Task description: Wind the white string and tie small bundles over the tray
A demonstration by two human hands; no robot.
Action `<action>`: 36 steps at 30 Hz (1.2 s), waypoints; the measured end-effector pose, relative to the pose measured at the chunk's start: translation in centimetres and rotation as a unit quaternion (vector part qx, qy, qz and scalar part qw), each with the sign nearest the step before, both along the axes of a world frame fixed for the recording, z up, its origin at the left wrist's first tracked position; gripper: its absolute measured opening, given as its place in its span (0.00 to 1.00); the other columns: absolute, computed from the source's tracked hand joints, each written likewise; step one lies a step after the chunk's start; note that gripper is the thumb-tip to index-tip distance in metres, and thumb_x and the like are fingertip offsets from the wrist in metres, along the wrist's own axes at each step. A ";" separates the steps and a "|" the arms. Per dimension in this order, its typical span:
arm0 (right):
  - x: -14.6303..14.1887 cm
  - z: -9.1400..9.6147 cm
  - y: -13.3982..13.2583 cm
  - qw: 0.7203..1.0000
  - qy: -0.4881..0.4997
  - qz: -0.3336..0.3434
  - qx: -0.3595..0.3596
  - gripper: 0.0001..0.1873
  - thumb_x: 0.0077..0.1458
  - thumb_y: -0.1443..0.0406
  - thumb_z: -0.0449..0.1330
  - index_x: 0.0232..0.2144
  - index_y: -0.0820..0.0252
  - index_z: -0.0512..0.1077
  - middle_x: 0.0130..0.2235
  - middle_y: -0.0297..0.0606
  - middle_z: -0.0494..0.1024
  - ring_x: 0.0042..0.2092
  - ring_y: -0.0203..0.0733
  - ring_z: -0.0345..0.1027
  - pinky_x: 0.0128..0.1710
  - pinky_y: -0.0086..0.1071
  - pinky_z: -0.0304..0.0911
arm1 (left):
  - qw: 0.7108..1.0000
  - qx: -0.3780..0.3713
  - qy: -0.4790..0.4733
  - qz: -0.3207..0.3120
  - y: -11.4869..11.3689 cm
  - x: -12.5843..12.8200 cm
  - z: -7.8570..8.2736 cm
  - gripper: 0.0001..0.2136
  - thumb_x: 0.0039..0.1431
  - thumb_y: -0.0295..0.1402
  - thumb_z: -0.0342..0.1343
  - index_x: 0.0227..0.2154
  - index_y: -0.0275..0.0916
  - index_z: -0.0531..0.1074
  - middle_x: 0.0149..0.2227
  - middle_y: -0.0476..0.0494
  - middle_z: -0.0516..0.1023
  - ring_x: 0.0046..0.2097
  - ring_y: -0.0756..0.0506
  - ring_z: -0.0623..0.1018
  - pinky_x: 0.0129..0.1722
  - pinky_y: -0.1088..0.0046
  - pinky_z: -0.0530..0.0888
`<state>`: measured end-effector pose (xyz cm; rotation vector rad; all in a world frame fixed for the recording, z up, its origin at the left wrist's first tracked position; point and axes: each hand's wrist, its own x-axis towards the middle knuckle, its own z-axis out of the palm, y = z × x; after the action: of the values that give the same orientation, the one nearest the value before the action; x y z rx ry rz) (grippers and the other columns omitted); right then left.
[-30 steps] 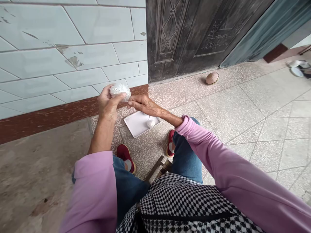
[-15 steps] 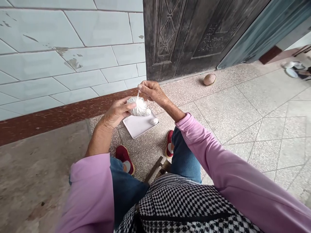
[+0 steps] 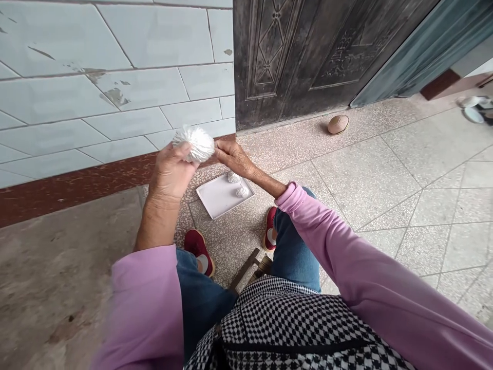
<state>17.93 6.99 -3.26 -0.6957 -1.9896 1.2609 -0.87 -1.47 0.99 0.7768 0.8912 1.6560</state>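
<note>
My left hand [image 3: 173, 167] is closed around a large fluffy ball of white yarn [image 3: 197, 144], thumb across its front, held up above the floor near the tiled wall. At the ball's right edge is my right hand [image 3: 234, 156], its fingers pinched together; the strand between them is hardly visible now. Below the hands, a shallow white tray [image 3: 215, 198] lies on the floor. Two small white yarn balls [image 3: 242, 191] sit at its right side, with a thin strand running near them.
A dark carved door [image 3: 292, 56] and a pale tiled wall [image 3: 146, 41] stand ahead. A rounded pinkish-brown object [image 3: 338, 124] lies on the floor by the door. Under me is part of a wooden stool [image 3: 246, 270], between my red shoes [image 3: 198, 249].
My left hand has raised the large yarn ball up and to the left and turned it. My right hand has gone from above the ball to its right edge. More of the tray shows.
</note>
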 end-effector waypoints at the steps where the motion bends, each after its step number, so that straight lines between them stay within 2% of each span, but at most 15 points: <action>1: 0.0 0.1 -0.4 1.000 -0.017 0.015 0.012 0.23 0.92 0.51 0.61 0.40 0.55 0.71 0.40 0.35 0.74 0.44 0.45 0.68 0.51 0.37 0.67 | 1.000 0.004 -0.012 0.027 0.3 0.0 -0.1 0.30 0.40 0.45 0.94 0.40 0.42 0.83 0.50 0.34 0.91 0.62 0.32 0.86 0.61 0.54 0.90; 3: 0.0 0.4 -1.5 0.998 -0.055 0.036 0.024 0.19 0.91 0.57 0.61 0.40 0.54 0.70 0.40 0.36 0.75 0.44 0.45 0.69 0.54 0.39 0.67 | 0.998 0.002 -0.012 0.059 0.9 -0.1 -0.3 0.31 0.38 0.44 0.94 0.40 0.43 0.82 0.48 0.37 0.91 0.61 0.34 0.85 0.59 0.58 0.89; 6: -0.2 1.1 -3.2 0.992 -0.109 0.053 0.023 0.19 0.88 0.64 0.62 0.37 0.52 0.68 0.38 0.34 0.74 0.43 0.46 0.69 0.53 0.39 0.66 | 0.996 -0.009 0.026 0.083 1.7 -0.6 -1.0 0.36 0.33 0.45 0.96 0.43 0.43 0.82 0.46 0.42 0.88 0.55 0.37 0.84 0.56 0.59 0.87; 9: -0.3 2.1 -4.3 0.993 -0.100 0.065 0.005 0.21 0.88 0.66 0.63 0.36 0.52 0.69 0.37 0.33 0.74 0.43 0.46 0.69 0.53 0.38 0.66 | 0.991 -0.026 0.088 0.102 2.0 -1.5 -2.1 0.43 0.32 0.48 0.98 0.48 0.43 0.81 0.46 0.49 0.87 0.53 0.41 0.81 0.57 0.61 0.84; 13: 0.1 4.0 -4.6 0.997 -0.047 0.059 -0.035 0.20 0.88 0.60 0.71 0.37 0.54 0.77 0.37 0.34 0.77 0.43 0.46 0.71 0.52 0.38 0.67 | 0.977 -0.052 0.198 0.064 2.0 -2.8 -3.5 0.43 0.47 0.51 0.96 0.59 0.41 0.80 0.50 0.51 0.89 0.55 0.41 0.81 0.59 0.60 0.81; 15: 0.5 4.9 -4.4 0.998 -0.013 0.040 -0.050 0.21 0.88 0.58 0.73 0.37 0.54 0.78 0.38 0.36 0.78 0.44 0.47 0.70 0.51 0.39 0.68 | 0.974 -0.065 0.212 0.049 1.8 -3.0 -3.7 0.41 0.52 0.51 0.94 0.61 0.40 0.81 0.50 0.50 0.89 0.55 0.41 0.82 0.58 0.59 0.82; 19: 1.3 6.3 -3.7 0.996 0.022 -0.016 -0.085 0.25 0.89 0.54 0.73 0.35 0.54 0.76 0.36 0.36 0.77 0.43 0.45 0.69 0.46 0.36 0.69 | 0.973 -0.111 0.199 0.019 0.9 -2.0 -2.6 0.40 0.46 0.51 0.95 0.57 0.39 0.86 0.49 0.47 0.91 0.52 0.39 0.84 0.54 0.60 0.83; 22: 2.0 6.7 -2.6 0.992 0.045 -0.053 -0.102 0.30 0.88 0.47 0.74 0.35 0.55 0.74 0.34 0.34 0.74 0.39 0.42 0.65 0.40 0.33 0.66 | 0.966 -0.113 0.227 -0.042 -0.3 -0.9 -1.2 0.37 0.43 0.51 0.94 0.53 0.39 0.89 0.48 0.43 0.92 0.51 0.38 0.86 0.52 0.61 0.85; 26: 3.3 6.7 -0.4 0.984 0.092 -0.111 -0.104 0.34 0.85 0.42 0.76 0.34 0.53 0.70 0.32 0.30 0.61 0.35 0.40 0.55 0.32 0.30 0.56 | 0.953 -0.101 0.238 -0.157 -1.6 0.0 0.3 0.32 0.49 0.54 0.92 0.51 0.40 0.93 0.50 0.36 0.93 0.51 0.33 0.90 0.51 0.59 0.89; 29: 4.0 6.3 0.9 0.977 0.096 -0.125 -0.146 0.36 0.83 0.40 0.78 0.35 0.51 0.65 0.32 0.27 0.53 0.33 0.39 0.49 0.29 0.28 0.50 | 0.948 -0.106 0.221 -0.202 -2.1 0.4 0.9 0.31 0.50 0.57 0.91 0.50 0.42 0.94 0.49 0.34 0.94 0.49 0.32 0.91 0.48 0.58 0.90; 33: 3.4 5.1 0.9 0.979 0.085 -0.126 -0.133 0.37 0.85 0.40 0.76 0.34 0.52 0.65 0.32 0.29 0.58 0.34 0.39 0.52 0.30 0.28 0.52 | 0.949 -0.089 0.196 -0.229 -2.5 0.7 1.5 0.28 0.49 0.54 0.89 0.46 0.43 0.92 0.47 0.33 0.92 0.50 0.28 0.91 0.49 0.54 0.91; 36: 2.1 3.7 0.4 0.982 0.071 -0.113 -0.130 0.36 0.86 0.41 0.75 0.32 0.52 0.66 0.31 0.30 0.63 0.35 0.39 0.56 0.32 0.30 0.55 | 0.965 -0.060 0.164 -0.194 -2.7 0.6 1.7 0.30 0.48 0.50 0.90 0.50 0.43 0.91 0.50 0.33 0.91 0.54 0.27 0.90 0.54 0.51 0.91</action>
<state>20.04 7.35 0.46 -0.9040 -1.5972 1.4017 -0.22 -4.12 2.67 1.0847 0.9842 1.1363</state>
